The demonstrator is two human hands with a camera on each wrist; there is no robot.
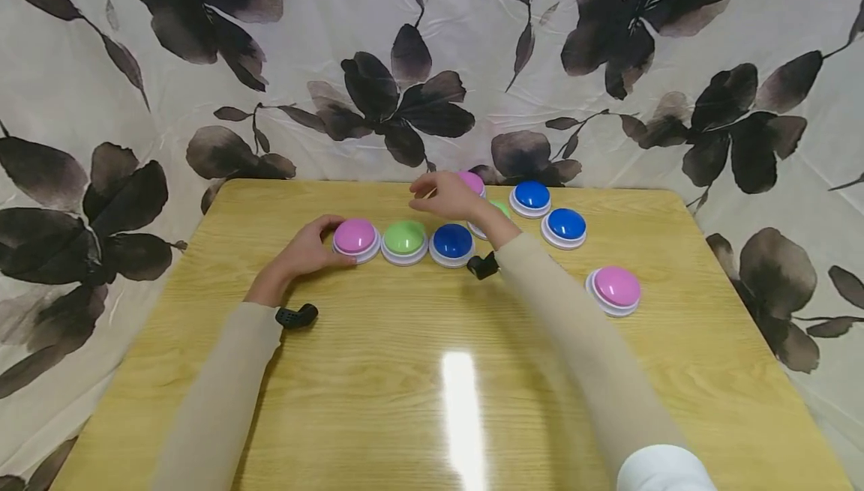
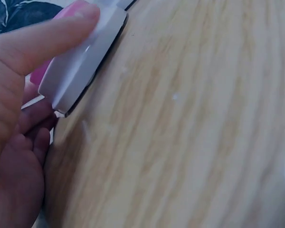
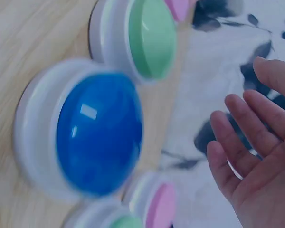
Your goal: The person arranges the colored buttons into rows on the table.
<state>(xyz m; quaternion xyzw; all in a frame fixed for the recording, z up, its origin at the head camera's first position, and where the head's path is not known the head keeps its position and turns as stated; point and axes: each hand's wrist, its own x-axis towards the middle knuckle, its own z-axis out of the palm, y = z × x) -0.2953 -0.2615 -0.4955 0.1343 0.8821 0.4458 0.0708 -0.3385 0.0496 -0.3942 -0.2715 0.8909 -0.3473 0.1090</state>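
Note:
At the left end of a row, my left hand holds a pink push button by its white base. In the left wrist view the thumb presses the base's side, and the other fingers lie partly hidden behind it. To its right, a green button and a blue button complete the row. My right hand hovers past the blue button with loosely bent fingers and nothing in them. Its wrist partly covers another green button, and its hand part of a pink button.
Two blue buttons, one farther back and one nearer, stand right of my right wrist. Farther right sits a pink button, near my right sleeve. The wooden table ends at a flowered cloth behind.

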